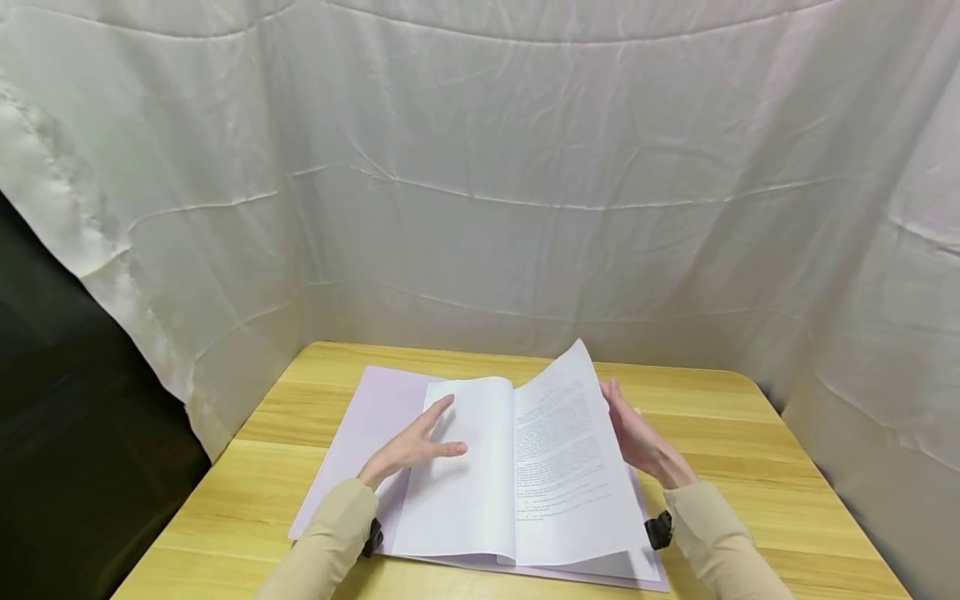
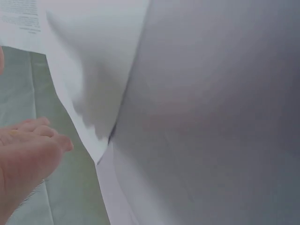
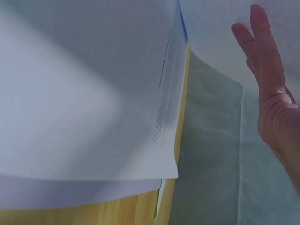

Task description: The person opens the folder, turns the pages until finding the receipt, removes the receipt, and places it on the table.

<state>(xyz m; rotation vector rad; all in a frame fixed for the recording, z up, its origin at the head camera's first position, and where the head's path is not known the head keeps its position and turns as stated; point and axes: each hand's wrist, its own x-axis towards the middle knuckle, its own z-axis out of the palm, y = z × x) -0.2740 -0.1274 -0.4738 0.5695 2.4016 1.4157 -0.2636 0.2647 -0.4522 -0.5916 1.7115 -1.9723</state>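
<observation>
A pale lilac folder (image 1: pixel 341 454) lies spread on the table, with white paper sheets in it. The left sheet (image 1: pixel 480 467) is blank on its upper side. To its right a printed page (image 1: pixel 555 467) stands partly raised, its far corner bent upward. My left hand (image 1: pixel 412 446) is over the blank sheet, thumb and fingers spread apart, gripping nothing. At the raised page's right edge is my right hand (image 1: pixel 637 433), its fingers extended and partly hidden behind the paper. In the right wrist view the sheet (image 3: pixel 84 103) fills much of the picture.
The wooden table (image 1: pixel 712 442) extends around the folder, with rounded far corners. Pale curtains (image 1: pixel 510 208) hang behind it and at both sides. Dark material (image 1: pixel 75 400) shows at the far left. Each wrist wears a black device (image 1: pixel 660 529) near a beige sleeve (image 1: pixel 705 517).
</observation>
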